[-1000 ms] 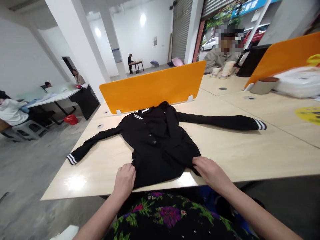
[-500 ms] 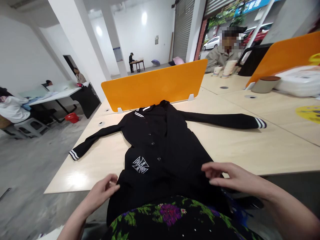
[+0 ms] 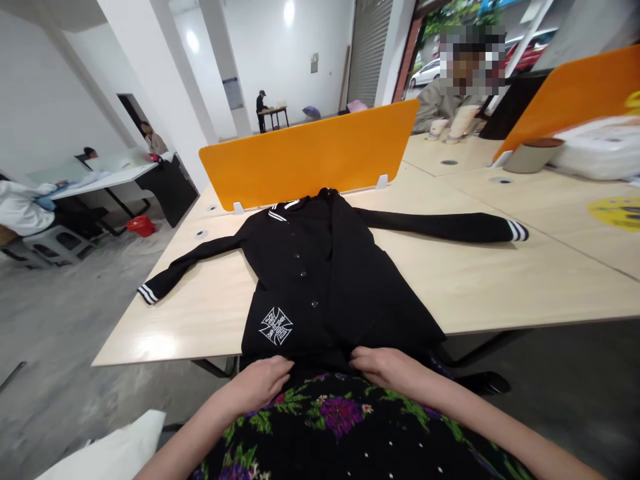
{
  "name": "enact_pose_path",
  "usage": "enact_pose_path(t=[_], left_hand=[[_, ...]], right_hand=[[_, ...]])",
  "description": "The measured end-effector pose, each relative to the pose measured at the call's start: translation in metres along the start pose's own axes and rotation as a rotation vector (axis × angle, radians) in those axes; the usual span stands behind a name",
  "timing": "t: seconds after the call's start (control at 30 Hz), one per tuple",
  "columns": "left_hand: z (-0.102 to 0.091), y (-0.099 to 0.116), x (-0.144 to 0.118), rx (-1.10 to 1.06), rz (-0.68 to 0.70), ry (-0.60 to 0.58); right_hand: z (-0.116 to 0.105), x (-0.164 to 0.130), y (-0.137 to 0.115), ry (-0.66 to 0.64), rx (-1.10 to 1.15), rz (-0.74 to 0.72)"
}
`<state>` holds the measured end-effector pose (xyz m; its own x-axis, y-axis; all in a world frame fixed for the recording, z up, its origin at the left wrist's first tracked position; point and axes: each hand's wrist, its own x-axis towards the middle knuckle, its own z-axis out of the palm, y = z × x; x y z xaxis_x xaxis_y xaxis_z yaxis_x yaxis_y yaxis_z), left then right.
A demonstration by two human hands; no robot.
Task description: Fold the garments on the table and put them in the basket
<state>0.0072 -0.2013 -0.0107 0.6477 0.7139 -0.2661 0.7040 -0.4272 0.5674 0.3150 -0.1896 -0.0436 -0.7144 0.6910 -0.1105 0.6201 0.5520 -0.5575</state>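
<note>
While both hands rest on the bottom hem of a black button-front jacket (image 3: 320,280), the garment lies face up on a pale wooden table (image 3: 500,280), its lower part draped over the near edge toward the person's lap. The left hand (image 3: 263,383) sits on the hem just left of the button line, and the right hand (image 3: 385,367) sits on the hem just right of it; the two hands are near each other but not touching. Their fingers look curled onto the cloth, though whether they pinch it or only press it cannot be told from this angle. To smooth the hem well, a fair judgement is that both hands should keep an even, matched pull so the front panels stay flat and the white cross emblem (image 3: 275,325) does not wrinkle. From the hands the jacket runs straight away across the table, collar at the far end touching an orange divider panel (image 3: 310,157). Its left sleeve (image 3: 185,267) stretches out toward the table's left edge and its right sleeve (image 3: 450,227) reaches far to the right, both ending in white-striped cuffs. A floral dress (image 3: 340,433) covers the person's lap.
</note>
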Motion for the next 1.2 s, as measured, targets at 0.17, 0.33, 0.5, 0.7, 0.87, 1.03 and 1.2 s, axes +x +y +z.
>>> enact_pose_path(t=[0.17,0.33,0.5,0.7,0.87,1.03,1.2], left_hand=[[0.036,-0.033,0.005,0.101,-0.419,0.006],[0.039,-0.043,-0.023,0.152,-0.453,-0.066],[-0.011,-0.008,-0.041,0.282,-0.368,0.405],[-0.038,-0.007,0.024,0.447,-0.573,0.649],[-0.039,-0.038,0.039,0.331,-0.692,0.705],[-0.045,-0.069,0.0,0.386,-0.852,0.782],[-0.065,-0.076,0.006,0.541,-0.397,0.951]], right_hand=[[0.049,0.005,0.034,0.189,-0.228,0.262],[0.019,-0.023,0.02,0.0,0.091,0.181],[-0.059,-0.051,0.005,0.211,0.387,0.143],[-0.059,-0.019,0.065,0.824,-0.258,0.605],[-0.031,0.0,0.082,1.006,-0.199,0.626],[-0.038,-0.008,0.086,0.915,-0.131,0.726],[-0.073,0.013,0.113,0.85,-0.126,0.701]])
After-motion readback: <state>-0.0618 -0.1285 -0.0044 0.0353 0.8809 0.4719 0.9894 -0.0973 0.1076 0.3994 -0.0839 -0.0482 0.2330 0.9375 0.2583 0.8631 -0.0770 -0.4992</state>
